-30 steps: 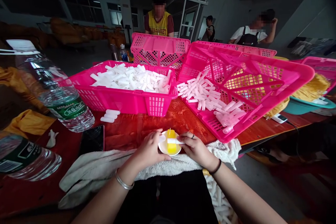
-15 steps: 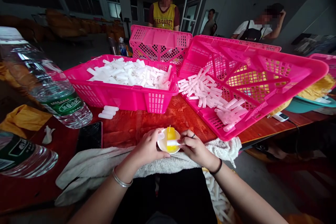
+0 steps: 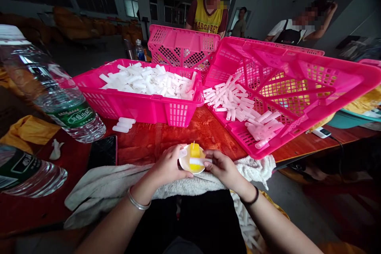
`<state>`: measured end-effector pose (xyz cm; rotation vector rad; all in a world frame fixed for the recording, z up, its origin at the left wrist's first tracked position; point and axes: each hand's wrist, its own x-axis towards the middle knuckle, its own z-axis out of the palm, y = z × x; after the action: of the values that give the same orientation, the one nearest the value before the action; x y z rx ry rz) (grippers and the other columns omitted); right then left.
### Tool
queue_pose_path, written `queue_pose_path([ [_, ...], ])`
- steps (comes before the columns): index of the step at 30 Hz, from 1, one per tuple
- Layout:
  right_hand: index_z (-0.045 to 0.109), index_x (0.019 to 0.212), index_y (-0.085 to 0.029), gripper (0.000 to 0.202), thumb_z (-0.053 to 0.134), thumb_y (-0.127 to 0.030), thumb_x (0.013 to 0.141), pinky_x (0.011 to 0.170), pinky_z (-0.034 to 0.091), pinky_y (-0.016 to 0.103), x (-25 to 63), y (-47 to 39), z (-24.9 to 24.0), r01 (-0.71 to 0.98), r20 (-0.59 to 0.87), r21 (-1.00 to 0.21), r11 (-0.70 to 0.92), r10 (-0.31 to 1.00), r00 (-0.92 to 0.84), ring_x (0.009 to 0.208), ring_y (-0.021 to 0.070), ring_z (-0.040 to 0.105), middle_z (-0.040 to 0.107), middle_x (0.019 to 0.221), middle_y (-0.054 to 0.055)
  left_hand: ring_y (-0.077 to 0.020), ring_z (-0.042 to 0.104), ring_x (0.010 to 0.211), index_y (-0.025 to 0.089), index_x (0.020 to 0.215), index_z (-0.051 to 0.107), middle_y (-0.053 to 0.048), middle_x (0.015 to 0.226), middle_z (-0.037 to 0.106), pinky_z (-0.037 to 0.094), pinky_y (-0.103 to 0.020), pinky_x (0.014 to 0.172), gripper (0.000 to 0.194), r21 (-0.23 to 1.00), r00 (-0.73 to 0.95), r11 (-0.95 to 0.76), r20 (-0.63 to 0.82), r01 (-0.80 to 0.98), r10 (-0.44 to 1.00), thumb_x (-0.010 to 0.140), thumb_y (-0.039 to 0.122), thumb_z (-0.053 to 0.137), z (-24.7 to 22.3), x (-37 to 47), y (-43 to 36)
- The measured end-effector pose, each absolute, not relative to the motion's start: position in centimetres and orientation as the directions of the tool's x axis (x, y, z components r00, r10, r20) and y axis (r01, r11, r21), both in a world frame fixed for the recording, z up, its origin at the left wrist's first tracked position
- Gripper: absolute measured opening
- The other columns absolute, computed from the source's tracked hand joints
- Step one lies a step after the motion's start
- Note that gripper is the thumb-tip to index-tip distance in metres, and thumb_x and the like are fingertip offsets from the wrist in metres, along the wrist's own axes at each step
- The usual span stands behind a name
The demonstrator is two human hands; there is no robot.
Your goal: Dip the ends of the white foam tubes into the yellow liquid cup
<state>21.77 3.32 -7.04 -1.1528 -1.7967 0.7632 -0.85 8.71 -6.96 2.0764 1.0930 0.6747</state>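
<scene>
The near end of the white tube point(image 3: 199, 161) is hidden inside the right hand point(image 3: 222, 167), and the left hand point(image 3: 169, 165) covers the left rim of the small white dish point(image 3: 185, 164). What the yellow block point(image 3: 195, 152) rests in cannot be told. The 2 water bottles point(image 3: 47, 87) at the left are cut off by the frame edge. The tilted pink basket point(image 3: 285, 87) runs off the right edge and hides most of the yellow heap point(image 3: 361, 101) behind it. Faces of the people far across are blurred.
</scene>
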Motion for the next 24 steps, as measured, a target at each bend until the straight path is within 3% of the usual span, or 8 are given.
queue_pose_path([
  [5, 0.066, 0.101, -0.021, 0.014, 0.057, -0.025, 0.091, 0.085, 0.052, 0.040, 21.9, 3.1, -6.8, 0.483, 0.485, -0.678, 0.554, 0.831, -0.273, 0.098, 0.0246, 0.061, 0.064, 0.104, 0.013, -0.0327, 0.051, 0.118, 0.021, 0.124, 0.045, -0.013, 0.127, 0.055, 0.043, -0.049, 0.100, 0.086, 0.730, 0.528, -0.442, 0.131, 0.522, 0.839, 0.051, 0.031, 0.090, -7.0, -1.0, 8.9],
  [7, 0.065, 0.099, -0.021, 0.011, 0.059, -0.026, 0.090, 0.081, 0.053, 0.038, 21.7, 3.2, -6.4, 0.413, 0.500, -0.743, 0.527, 0.847, -0.181, 0.094, 0.0231, 0.063, 0.066, 0.100, 0.011, -0.0352, 0.046, 0.123, 0.019, 0.125, 0.042, -0.017, 0.133, 0.048, 0.040, -0.051, 0.102, 0.086, 0.677, 0.541, -0.518, 0.205, 0.524, 0.815, 0.054, 0.033, 0.088, -6.7, -1.2, 8.9],
  [9, 0.063, 0.099, -0.021, 0.014, 0.062, -0.030, 0.089, 0.075, 0.055, 0.034, 21.3, 3.2, -5.7, 0.294, 0.445, -0.849, 0.438, 0.894, -0.047, 0.085, 0.0208, 0.065, 0.067, 0.094, 0.008, -0.0340, 0.042, 0.127, 0.016, 0.124, 0.041, -0.019, 0.136, 0.044, 0.038, -0.051, 0.104, 0.063, 0.600, 0.546, -0.604, 0.307, 0.525, 0.779, 0.074, 0.035, 0.074, -6.0, -1.3, 8.8],
  [11, 0.064, 0.098, -0.021, 0.017, 0.065, -0.034, 0.087, 0.070, 0.055, 0.030, 20.9, 3.3, -4.8, 0.178, 0.379, -0.912, 0.369, 0.925, 0.024, 0.078, 0.0185, 0.065, 0.068, 0.089, 0.006, -0.0289, 0.050, 0.119, 0.017, 0.118, 0.044, -0.015, 0.125, 0.053, 0.043, -0.046, 0.098, 0.029, 0.534, 0.564, -0.656, 0.354, 0.534, 0.746, 0.092, 0.028, 0.049, -4.7, -1.4, 8.5],
  [13, 0.065, 0.096, -0.020, 0.020, 0.067, -0.036, 0.085, 0.066, 0.054, 0.028, 20.5, 3.2, -3.8, 0.121, 0.334, -0.936, 0.329, 0.942, 0.023, 0.074, 0.0172, 0.064, 0.069, 0.086, 0.005, -0.0250, 0.058, 0.102, 0.020, 0.111, 0.047, -0.009, 0.106, 0.060, 0.048, -0.040, 0.087, 0.018, 0.474, 0.602, -0.687, 0.345, 0.550, 0.720, 0.096, 0.021, 0.036, -3.2, -1.5, 8.1],
  [15, 0.067, 0.094, -0.019, 0.023, 0.070, -0.039, 0.083, 0.064, 0.054, 0.028, 20.3, 2.9, -2.8, 0.097, 0.311, -0.946, 0.308, 0.951, 0.009, 0.072, 0.0172, 0.064, 0.069, 0.085, 0.006, -0.0241, 0.059, 0.090, 0.022, 0.105, 0.050, -0.006, 0.096, 0.062, 0.049, -0.037, 0.079, 0.016, 0.405, 0.640, -0.719, 0.335, 0.566, 0.692, 0.095, 0.019, 0.038, -1.7, -1.6, 7.6],
  [24, 0.067, 0.095, -0.020, 0.020, 0.070, -0.035, 0.083, 0.062, 0.056, 0.028, 20.4, 1.1, -0.2, 0.103, 0.341, -0.934, 0.343, 0.939, -0.034, 0.073, 0.0179, 0.065, 0.068, 0.087, 0.005, -0.0251, 0.059, 0.091, 0.019, 0.120, 0.050, -0.008, 0.100, 0.063, 0.051, -0.039, 0.081, 0.027, 0.210, 0.677, -0.797, 0.433, 0.567, 0.595, 0.093, 0.017, 0.047, 1.3, -2.3, 5.4],
])
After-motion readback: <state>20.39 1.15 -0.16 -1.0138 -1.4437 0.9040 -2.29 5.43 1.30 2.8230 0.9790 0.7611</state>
